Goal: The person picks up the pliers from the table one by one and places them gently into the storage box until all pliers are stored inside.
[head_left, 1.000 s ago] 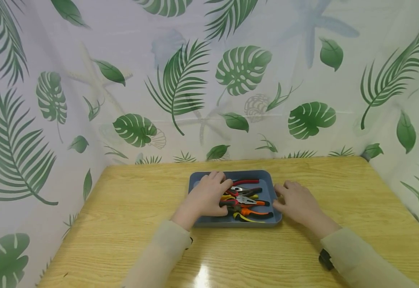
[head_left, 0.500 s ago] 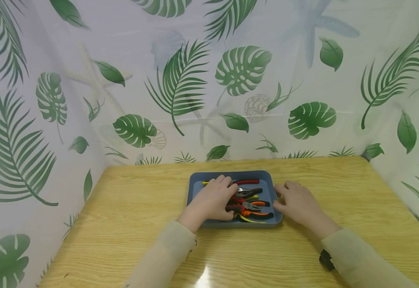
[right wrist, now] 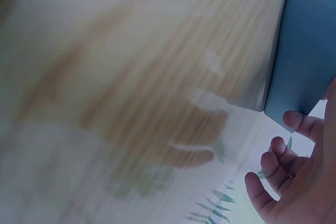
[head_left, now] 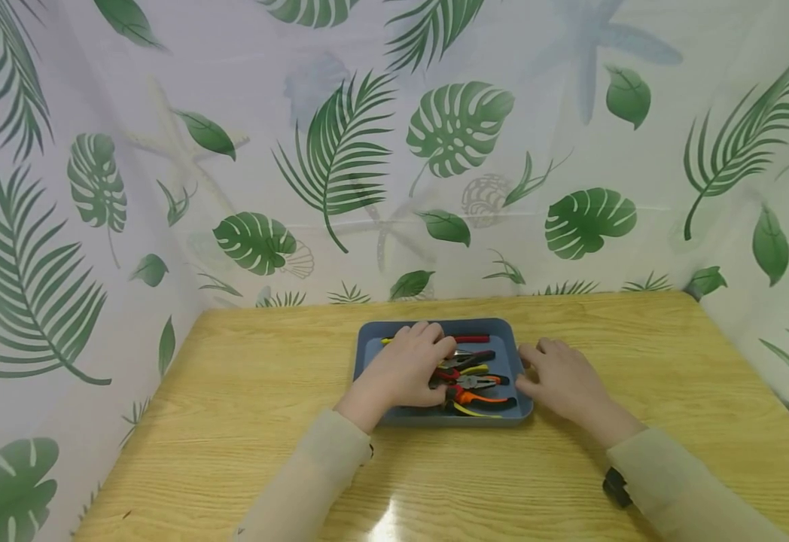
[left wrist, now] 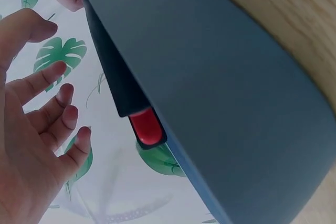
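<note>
A blue-grey tray (head_left: 455, 421) holds several pliers with red, orange, yellow and black handles. Over its left half is my left hand (head_left: 403, 367), palm down, hiding part of the tools. Just right of its thumb lie red-handled pliers with silver jaws (head_left: 477, 382), and orange-handled pliers (head_left: 482, 400) lie below those. In the left wrist view the fingers (left wrist: 65, 94) are loosely bent with nothing between them, and a black handle with a red end (left wrist: 147, 127) sticks up past the tray wall. My right hand (head_left: 562, 376) rests at the tray's right side, its thumb (right wrist: 302, 121) at the tray corner, fingers relaxed.
The tray stands on a wood-grain table (head_left: 266, 391), towards its back edge. A white cloth with green leaf prints (head_left: 458, 128) hangs behind and at both sides. A dark wrist strap (head_left: 615, 488) shows at the right cuff.
My left hand has shifted slightly right over the tray. The silver-jawed pliers beside its thumb have also moved a little right. My right hand stays beside the tray.
</note>
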`<action>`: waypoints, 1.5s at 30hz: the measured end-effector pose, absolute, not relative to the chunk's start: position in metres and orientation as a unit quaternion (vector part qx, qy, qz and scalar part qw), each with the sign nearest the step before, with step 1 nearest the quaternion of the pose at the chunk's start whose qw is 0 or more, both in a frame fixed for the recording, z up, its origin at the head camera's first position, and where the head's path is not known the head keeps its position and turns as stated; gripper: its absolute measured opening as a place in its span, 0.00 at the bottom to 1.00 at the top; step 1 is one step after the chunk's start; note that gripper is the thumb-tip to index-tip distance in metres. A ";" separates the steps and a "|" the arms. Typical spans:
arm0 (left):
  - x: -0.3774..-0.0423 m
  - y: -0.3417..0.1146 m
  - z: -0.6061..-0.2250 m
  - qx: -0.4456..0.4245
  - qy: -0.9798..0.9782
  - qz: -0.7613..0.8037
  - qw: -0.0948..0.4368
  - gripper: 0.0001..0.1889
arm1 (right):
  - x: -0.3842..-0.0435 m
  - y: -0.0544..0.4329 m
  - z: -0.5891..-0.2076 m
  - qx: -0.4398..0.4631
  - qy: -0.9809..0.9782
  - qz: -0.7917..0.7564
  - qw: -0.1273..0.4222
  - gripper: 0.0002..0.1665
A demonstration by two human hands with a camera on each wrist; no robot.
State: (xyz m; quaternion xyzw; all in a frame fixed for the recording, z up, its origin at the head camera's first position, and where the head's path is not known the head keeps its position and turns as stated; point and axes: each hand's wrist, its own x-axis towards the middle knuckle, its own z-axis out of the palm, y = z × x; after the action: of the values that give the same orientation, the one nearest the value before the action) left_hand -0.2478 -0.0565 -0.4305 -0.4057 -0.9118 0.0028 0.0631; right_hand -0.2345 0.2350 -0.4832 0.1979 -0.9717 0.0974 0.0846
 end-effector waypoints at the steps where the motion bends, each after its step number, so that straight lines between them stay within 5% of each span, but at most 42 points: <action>1: -0.248 -0.057 -0.430 -0.405 -0.912 0.003 0.062 0.21 | -0.234 0.235 -0.483 0.199 -0.971 0.098 0.085 0.13; 45: -0.246 -0.109 -0.444 -0.366 -0.929 -0.003 0.049 0.24 | -0.234 0.234 -0.483 0.189 -0.975 0.089 0.079 0.13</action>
State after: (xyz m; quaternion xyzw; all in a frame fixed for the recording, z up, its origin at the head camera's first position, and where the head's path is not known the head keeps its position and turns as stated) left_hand -0.2463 -0.1090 -0.4436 -0.3664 -0.9292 -0.0029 0.0491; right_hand -0.2338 0.2336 -0.4831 0.1886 -0.9748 0.0893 0.0787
